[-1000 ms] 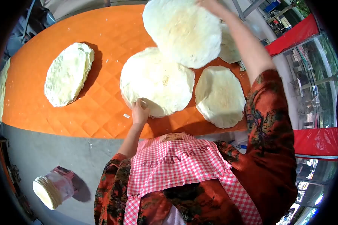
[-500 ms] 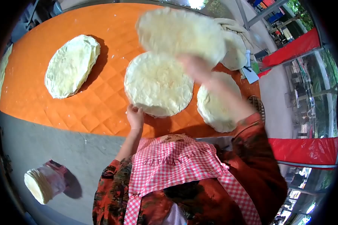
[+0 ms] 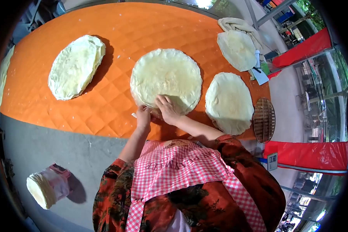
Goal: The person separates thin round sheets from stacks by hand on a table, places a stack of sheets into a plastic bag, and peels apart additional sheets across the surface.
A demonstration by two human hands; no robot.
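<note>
A round, pale flatbread (image 3: 166, 73) lies on top of a pile in the middle of the orange-covered table. At its near left edge, my left hand (image 3: 144, 117) has its fingers closed on the rim. Close beside it, my right hand (image 3: 168, 110) rests on the lower part of the bread with fingers stretched out. A small white scrap (image 3: 134, 115) shows just left of my left fingers. Another pale flatbread stack (image 3: 229, 102) lies to the right, and a thicker stack (image 3: 75, 67) with uneven edges lies to the left.
A single flatbread (image 3: 237, 50) lies at the far right near a folded cloth (image 3: 236, 25) and a notepad with a pen (image 3: 260, 75). A round woven tray (image 3: 264, 120) sits at the right edge. A bagged stack (image 3: 46, 187) stands on the grey floor at lower left.
The flatbread that was in the air beyond the middle pile now lies on it. My right hand has come down and nearer, beside my left hand.
</note>
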